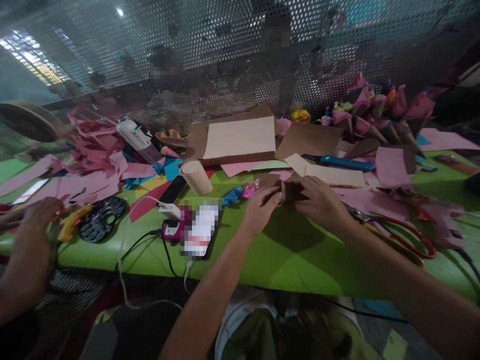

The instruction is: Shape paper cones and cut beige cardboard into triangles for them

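My left hand [260, 210] and my right hand [318, 199] meet over the green table [292, 260], both closed on a small piece of brown paper [288, 191] that they pinch between fingers and thumbs. The paper is partly hidden by my fingers. Two small wrapped sweets, blue [232, 195] and pink [248, 190], lie just left of my left hand.
Red-handled scissors [401, 235] lie right of my right hand. A phone [200, 230] on a cable, a paper cup on its side [196, 177], a glue gun [139, 137], brown card sheets [240, 137], pink scraps and paper cones [375, 120] crowd the table. Another person's hand [35, 220] rests far left.
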### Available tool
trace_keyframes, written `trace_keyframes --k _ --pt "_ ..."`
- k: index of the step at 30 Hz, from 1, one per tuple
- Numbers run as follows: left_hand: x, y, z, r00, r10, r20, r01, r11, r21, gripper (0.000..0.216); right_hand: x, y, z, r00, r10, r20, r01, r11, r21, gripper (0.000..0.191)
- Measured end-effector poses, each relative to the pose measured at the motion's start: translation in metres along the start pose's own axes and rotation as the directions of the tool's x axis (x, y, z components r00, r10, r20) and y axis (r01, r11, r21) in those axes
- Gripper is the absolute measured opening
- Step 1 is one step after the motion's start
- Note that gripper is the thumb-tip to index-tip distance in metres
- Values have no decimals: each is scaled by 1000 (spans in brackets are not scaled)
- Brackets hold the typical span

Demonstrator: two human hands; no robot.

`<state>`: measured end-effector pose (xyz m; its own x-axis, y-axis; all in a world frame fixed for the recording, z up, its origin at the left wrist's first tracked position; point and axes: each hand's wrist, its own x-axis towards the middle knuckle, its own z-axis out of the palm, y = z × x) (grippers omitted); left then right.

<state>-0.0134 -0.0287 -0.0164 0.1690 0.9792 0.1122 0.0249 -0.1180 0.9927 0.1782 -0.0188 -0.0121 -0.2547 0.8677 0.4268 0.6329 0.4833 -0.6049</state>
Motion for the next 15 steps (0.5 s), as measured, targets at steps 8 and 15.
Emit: trace_keyframes --k 8,15 --pt "-5 5 0 999 33 -7 -34 986 -161 37 -1 -12 -6 985 170 -22 -160 958 237 32" --pt "-3 0 3 992 50 119 -37 993 -112 61 -2 -17 -2 976 197 -96 -148 915 377 30"
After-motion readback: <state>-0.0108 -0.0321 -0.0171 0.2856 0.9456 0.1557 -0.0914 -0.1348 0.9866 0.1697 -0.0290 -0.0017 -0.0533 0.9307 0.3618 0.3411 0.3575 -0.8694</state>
